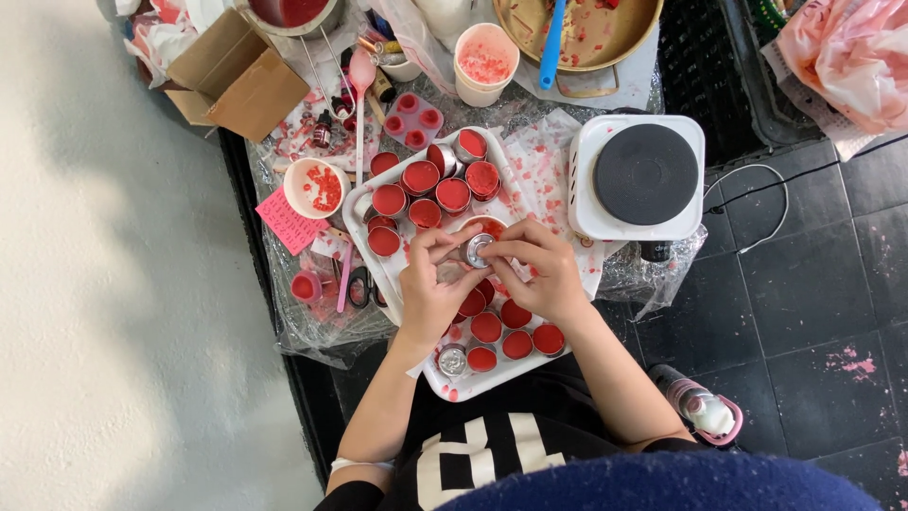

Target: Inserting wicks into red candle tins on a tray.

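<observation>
Both hands meet over a white tray [357, 220] that holds several small round tins filled with red wax [419, 177]. My left hand [430, 284] and my right hand [537, 270] together pinch one small silver tin [479, 250], its metal face turned up. More red-filled tins [501, 329] lie on the tray just below my hands. An empty silver tin [452, 361] sits near the tray's front corner.
A white single hot plate [643, 176] stands right of the tray, its cord trailing over the black tiles. A cup of red flakes [484, 61], a white bowl [316, 187], a pink mould [414, 118], a cardboard box [236, 76], scissors [359, 286] and a bottle [702, 408] lie around.
</observation>
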